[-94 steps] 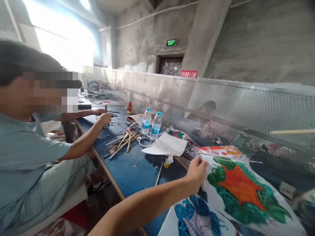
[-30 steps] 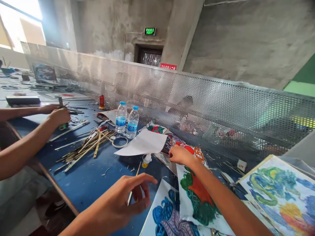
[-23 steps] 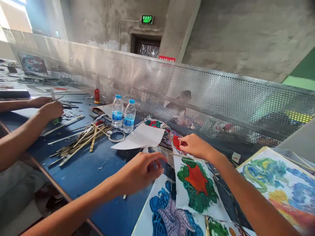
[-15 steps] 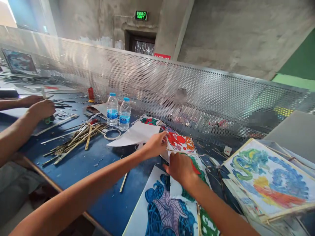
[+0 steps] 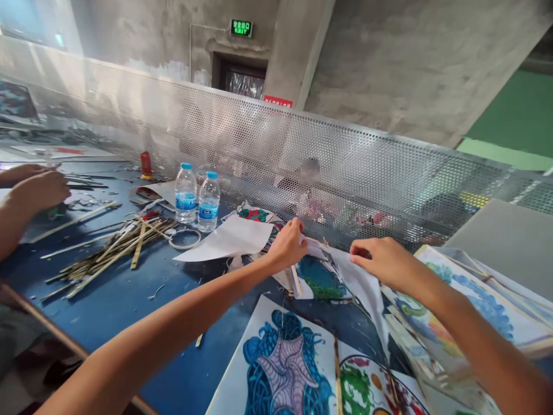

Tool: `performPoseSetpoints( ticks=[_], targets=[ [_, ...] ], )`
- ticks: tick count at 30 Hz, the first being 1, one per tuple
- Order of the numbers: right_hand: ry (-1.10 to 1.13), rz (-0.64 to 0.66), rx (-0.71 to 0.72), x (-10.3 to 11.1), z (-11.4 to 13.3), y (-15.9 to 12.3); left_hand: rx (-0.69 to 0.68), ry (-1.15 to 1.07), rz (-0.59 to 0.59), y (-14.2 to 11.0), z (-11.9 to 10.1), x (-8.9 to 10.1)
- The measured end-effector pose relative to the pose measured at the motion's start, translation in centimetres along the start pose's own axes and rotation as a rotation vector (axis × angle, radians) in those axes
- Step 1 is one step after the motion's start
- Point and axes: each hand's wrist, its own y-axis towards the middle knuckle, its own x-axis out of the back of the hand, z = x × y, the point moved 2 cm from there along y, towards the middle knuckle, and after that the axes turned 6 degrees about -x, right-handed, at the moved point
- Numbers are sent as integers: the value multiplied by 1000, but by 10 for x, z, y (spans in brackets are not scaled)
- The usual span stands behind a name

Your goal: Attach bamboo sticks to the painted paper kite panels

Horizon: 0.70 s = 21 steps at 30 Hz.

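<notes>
My left hand (image 5: 288, 246) is closed, its fingertips pinching the far edge of a painted paper sheet that is turned up with its white back (image 5: 358, 279) showing. My right hand (image 5: 386, 262) has curled fingers at the right part of the same sheet; the exact contact of its fingertips is hard to make out. Beneath lies a blue and green painting (image 5: 322, 278) with a thin wooden strip at its left side. Closer to me are a painting of a purple starfish on blue (image 5: 285, 369) and a colourful round-patterned picture (image 5: 367, 383).
Two water bottles (image 5: 185, 193) stand beyond a white sheet (image 5: 228, 239). A pile of bamboo strips (image 5: 112, 253) lies on the blue table (image 5: 142, 323). Framed paintings (image 5: 470, 294) are stacked at right. A perforated metal screen (image 5: 259, 144) borders the back. Another person's hands (image 5: 43, 187) work at left.
My right hand has moved right and up, away from my left hand, and the sheet has been lifted and turned so its white back shows. The blue-green painting beneath is uncovered. The view has shifted right.
</notes>
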Motion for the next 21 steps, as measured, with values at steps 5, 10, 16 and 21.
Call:
performPoseSetpoints(
  ticks=[5, 10, 16, 21],
  targets=[
    [56, -15, 38, 4, -11, -3, 436, -400, 163, -13, -7, -39],
    [99, -36, 71, -2, -2, -8, 515, -725, 147, -13, -23, -62],
    [118, -73, 40, -9, 0, -12, 471, -865, 91, -15, -22, -75],
    [149, -124, -35, -5, -14, -7, 419, -869, 60, -19, -16, -76]
  ],
)
